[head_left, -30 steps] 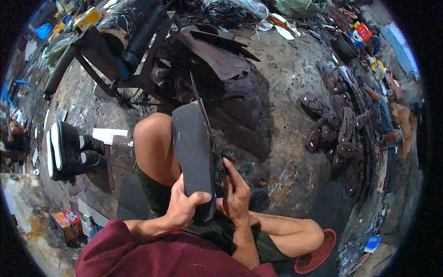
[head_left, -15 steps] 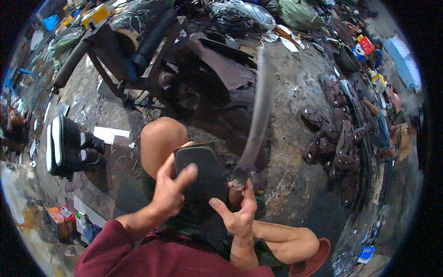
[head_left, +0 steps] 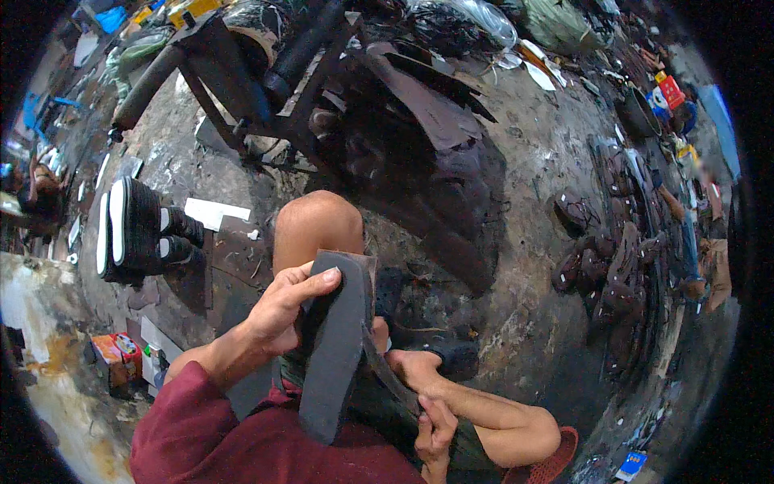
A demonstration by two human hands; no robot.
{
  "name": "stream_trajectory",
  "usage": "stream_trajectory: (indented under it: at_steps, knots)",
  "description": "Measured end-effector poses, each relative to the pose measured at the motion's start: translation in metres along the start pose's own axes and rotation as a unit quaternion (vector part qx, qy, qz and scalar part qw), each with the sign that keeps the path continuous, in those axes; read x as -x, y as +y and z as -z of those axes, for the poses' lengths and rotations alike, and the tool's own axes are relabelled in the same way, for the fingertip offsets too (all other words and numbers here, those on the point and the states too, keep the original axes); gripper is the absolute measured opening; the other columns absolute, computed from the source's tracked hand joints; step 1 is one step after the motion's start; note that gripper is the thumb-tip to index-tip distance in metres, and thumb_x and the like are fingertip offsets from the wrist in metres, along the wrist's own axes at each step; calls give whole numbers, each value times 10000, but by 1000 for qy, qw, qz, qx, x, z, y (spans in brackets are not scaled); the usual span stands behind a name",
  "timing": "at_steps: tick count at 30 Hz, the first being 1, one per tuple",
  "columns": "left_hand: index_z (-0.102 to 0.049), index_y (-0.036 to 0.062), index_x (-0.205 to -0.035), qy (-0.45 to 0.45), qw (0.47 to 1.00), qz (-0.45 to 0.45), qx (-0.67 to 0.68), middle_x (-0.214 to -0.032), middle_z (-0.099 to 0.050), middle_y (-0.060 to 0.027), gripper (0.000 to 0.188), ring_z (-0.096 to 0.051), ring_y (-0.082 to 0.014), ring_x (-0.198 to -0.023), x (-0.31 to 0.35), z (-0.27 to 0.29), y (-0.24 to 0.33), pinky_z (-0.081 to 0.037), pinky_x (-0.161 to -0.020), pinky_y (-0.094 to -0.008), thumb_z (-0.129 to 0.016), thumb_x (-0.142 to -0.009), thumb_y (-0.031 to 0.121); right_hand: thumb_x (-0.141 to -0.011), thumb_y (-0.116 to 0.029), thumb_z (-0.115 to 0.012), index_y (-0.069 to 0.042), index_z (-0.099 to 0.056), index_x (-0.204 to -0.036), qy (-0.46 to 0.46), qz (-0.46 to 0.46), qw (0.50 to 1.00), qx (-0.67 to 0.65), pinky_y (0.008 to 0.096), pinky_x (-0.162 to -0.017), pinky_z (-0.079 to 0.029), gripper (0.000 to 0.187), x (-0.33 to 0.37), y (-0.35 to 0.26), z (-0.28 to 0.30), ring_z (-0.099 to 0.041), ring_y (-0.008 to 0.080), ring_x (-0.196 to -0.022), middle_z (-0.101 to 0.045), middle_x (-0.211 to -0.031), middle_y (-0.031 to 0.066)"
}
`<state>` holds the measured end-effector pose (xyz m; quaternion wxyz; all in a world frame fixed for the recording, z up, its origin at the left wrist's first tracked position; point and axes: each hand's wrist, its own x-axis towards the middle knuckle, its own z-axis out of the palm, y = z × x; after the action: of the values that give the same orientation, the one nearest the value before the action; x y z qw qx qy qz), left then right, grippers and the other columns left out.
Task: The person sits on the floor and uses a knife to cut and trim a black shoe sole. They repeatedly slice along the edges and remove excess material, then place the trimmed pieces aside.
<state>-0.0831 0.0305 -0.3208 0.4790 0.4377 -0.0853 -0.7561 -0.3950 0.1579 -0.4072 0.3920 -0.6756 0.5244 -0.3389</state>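
My left hand [head_left: 282,306] grips a dark grey shoe sole [head_left: 334,355], its thumb flat on the upper face and its fingers behind. The sole stands tilted over my lap, and a thin brownish layer [head_left: 368,270] shows along its top right edge. My right hand [head_left: 435,427] is closed on the lower end of a narrow dark strip [head_left: 391,375]. This strip runs from beside the sole's right edge down to my fingers; whether it is joined to the sole I cannot tell.
Black sandals with white-edged soles [head_left: 121,230] stand on the left. Dark brown sandals [head_left: 613,274] lie heaped on the right. Ahead are a dark metal frame with rollers [head_left: 218,81] and brown sheet material [head_left: 427,105]. An orange box [head_left: 117,359] sits at lower left.
A long, blurred strip stood upright from my right hand earlier; now that hand is lower, with a strip slanting down to it. The sole has swung to show more of its length.
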Motion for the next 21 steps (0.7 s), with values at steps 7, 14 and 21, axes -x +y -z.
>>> stream_trajectory:
  at_steps: [7, 14, 21]
  knots:
    - [-606, 1, -1115, -22, 998, -15, -55, -977, -694, -92, 300, -686, -167, -844, -3, -2, -8, -575, -763, -324, -682, -902, 198, -945, -205, -538, -79, -664, -1170, 35, 76, 996, -16, 410, -669, -503, 287, -73, 3, -28, -623, 312, -709, -639, -817, 148]
    - [-616, -13, -1104, -39, 997, 23, -55, -982, -694, -98, 261, -680, -158, -838, 1, -6, -2, -573, -756, -311, -692, -888, 112, -887, -204, -662, -134, -648, -1199, -83, 118, 988, 46, 350, -485, -451, 320, -147, -44, 18, -567, 230, -536, -561, -673, 80]
    - [-665, -14, -1066, -60, 989, 12, -131, -996, -700, -86, 224, -667, -133, -858, -2, -8, -6, -565, -759, -287, -715, -862, 67, -747, -144, -751, -89, -656, -1138, -236, 180, 947, 125, 365, -491, -485, 405, -212, -77, 48, -583, 243, -540, -591, -695, 67]
